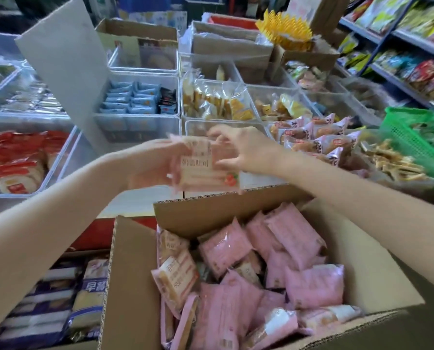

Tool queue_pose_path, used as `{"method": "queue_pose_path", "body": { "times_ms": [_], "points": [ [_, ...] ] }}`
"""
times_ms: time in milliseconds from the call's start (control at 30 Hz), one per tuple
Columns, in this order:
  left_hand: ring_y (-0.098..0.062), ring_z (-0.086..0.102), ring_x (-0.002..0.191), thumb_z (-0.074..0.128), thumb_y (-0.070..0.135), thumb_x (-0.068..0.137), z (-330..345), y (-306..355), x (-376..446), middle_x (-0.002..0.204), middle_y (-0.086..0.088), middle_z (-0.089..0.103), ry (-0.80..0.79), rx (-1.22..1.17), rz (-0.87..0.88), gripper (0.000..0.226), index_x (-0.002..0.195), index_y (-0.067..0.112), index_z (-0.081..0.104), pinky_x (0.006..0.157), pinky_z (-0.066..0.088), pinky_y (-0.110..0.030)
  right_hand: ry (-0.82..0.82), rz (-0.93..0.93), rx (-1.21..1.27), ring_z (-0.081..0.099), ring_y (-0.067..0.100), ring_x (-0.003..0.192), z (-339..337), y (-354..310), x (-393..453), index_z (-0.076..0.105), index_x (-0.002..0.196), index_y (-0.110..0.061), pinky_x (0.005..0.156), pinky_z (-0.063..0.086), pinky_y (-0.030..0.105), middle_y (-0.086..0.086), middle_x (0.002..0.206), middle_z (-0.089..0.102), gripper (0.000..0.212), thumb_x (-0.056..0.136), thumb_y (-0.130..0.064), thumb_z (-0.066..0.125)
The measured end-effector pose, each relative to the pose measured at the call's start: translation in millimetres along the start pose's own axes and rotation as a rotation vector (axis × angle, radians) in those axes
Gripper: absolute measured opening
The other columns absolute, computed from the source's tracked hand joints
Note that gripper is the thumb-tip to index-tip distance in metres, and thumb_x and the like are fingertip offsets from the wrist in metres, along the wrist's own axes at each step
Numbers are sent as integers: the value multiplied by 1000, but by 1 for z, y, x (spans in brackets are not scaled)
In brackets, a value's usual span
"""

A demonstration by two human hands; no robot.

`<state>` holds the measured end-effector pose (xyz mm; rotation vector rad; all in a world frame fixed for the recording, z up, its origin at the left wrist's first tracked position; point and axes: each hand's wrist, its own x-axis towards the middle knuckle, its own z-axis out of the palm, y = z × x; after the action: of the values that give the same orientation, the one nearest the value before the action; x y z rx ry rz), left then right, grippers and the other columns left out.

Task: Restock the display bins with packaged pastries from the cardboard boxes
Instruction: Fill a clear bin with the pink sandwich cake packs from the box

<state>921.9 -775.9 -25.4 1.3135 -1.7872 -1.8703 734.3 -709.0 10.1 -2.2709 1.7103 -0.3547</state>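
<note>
Pink plastic packets of pastry (pixel 246 276) fill the open brown cardboard box (pixel 132 286) at the bottom of the view, heaped loosely, some face up and some showing their plain pink backs. Above the box's far flap, both hands hold a small stack of the same pink-and-cream pastry packets (pixel 205 168) upright in the air. The left hand (pixel 157 162) grips the stack from its left side, fingers curled round the edge; the right hand (pixel 238 150) pinches it from the right, fingertips on the top edge and thumb lower down. Motion blur makes it hard to count the packets, though there seem to be several.

Just behind the held stack sits a clear plastic display bin (pixel 226 125), its contents hidden by the hands. To its right lies a bin of pale purple-wrapped buns (pixel 317 140), and further right a green mesh basket (pixel 413 137). On the left, a clear bin holds red-wrapped bread slices (pixel 18 160). A tall grey cardboard sheet (pixel 66 61) stands tilted beside a bin of light blue small packets (pixel 130 98).
</note>
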Motion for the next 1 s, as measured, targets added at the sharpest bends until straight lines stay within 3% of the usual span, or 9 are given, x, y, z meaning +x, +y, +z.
{"method": "queue_pose_path", "body": {
  "times_ms": [100, 200, 333, 433, 667, 733, 867, 933, 1000],
  "points": [
    [-18, 63, 87, 50, 16, 94, 4, 25, 4, 95, -5, 63, 18, -81, 116, 8, 92, 9, 55, 78, 55, -35, -120, 159, 165, 63, -7, 62, -16, 24, 18, 51, 124, -23, 42, 43, 10, 4, 123, 56, 35, 93, -8, 54],
    [-17, 61, 90, 48, 10, 94, 13, 33, 21, 98, -2, 63, 124, -39, 200, 9, 87, 16, 51, 79, 51, -30, -48, 216, 247, 64, 5, 51, -6, 46, 43, 56, 110, -20, 34, 40, 15, 5, 118, 57, 25, 93, -2, 50],
    [-17, 55, 108, 48, 8, 91, 11, 18, 51, 121, -3, 59, 461, 396, 196, 30, 120, 13, 54, 89, 43, -27, 11, 367, 1, 63, 24, 87, 19, 79, 74, 59, 114, -15, 60, 51, 22, 7, 114, 61, 34, 88, 3, 47],
    [-20, 54, 114, 45, 8, 92, 12, 0, 63, 128, -6, 57, 404, 627, 105, 34, 122, 15, 58, 90, 38, -24, -117, 453, -73, 59, 29, 106, 60, 110, 91, 59, 116, -11, 82, 50, 34, 12, 123, 59, 33, 88, 1, 45],
    [-27, 46, 120, 46, 15, 93, 12, -33, 87, 130, -8, 52, 202, 1031, -7, 36, 129, 17, 50, 97, 37, -32, -243, 545, 30, 58, 28, 105, 133, 147, 133, 57, 119, -3, 82, 47, 30, 16, 124, 57, 31, 90, -1, 44],
    [-25, 44, 123, 45, 15, 94, 11, -42, 90, 133, -5, 50, 151, 1050, -30, 37, 130, 17, 48, 99, 35, -32, -253, 557, 107, 57, 26, 99, 147, 154, 144, 51, 124, -4, 79, 47, 28, 16, 127, 55, 35, 90, 0, 41],
    [-22, 45, 123, 45, 13, 93, 11, -52, 90, 134, -3, 51, 129, 1002, -48, 37, 130, 17, 49, 99, 34, -30, -257, 506, 121, 41, 33, 128, 154, 157, 148, 32, 143, -11, 110, 31, 39, 15, 142, 40, 63, 83, 6, 42],
    [-22, 47, 120, 45, 11, 93, 13, -51, 87, 132, -4, 52, 176, 969, -24, 36, 128, 16, 51, 96, 35, -28, -164, 480, 129, 33, 32, 135, 145, 156, 142, 33, 142, -9, 111, 28, 37, 14, 147, 33, 62, 83, 8, 44],
    [-22, 50, 116, 46, 9, 92, 17, -47, 81, 127, -5, 55, 284, 913, 85, 32, 123, 15, 56, 94, 36, -28, -110, 415, 157, 40, 30, 130, 121, 149, 129, 45, 133, -4, 107, 35, 34, 16, 141, 41, 49, 85, 7, 45]
  ]
}}
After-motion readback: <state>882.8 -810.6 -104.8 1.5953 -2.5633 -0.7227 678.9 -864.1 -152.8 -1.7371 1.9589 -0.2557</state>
